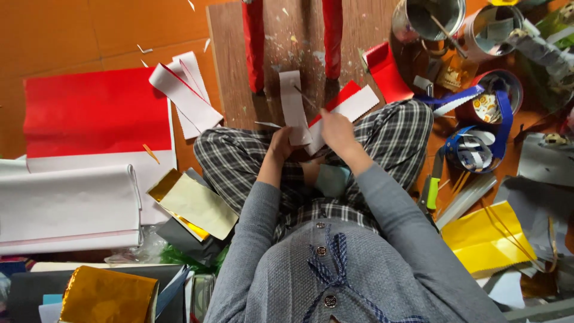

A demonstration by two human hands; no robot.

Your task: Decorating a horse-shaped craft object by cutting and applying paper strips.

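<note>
I sit cross-legged in checked trousers on an orange floor. My left hand (280,145) pinches the lower end of a white paper strip (292,98) that stands up over a brown wooden board (236,66). My right hand (336,133) holds a thin tool, probably scissors, at a white-and-red paper piece (353,103) beside the strip. The two hands are close together above my knees.
A big red sheet (95,110) and white sheets (66,206) lie at the left, with gold foil (107,296) below. Metal cans (427,18), ribbon-filled tins (478,149), yellow paper (487,236) and a green-handled cutter (432,191) crowd the right. Two red strips (254,45) rest on the board.
</note>
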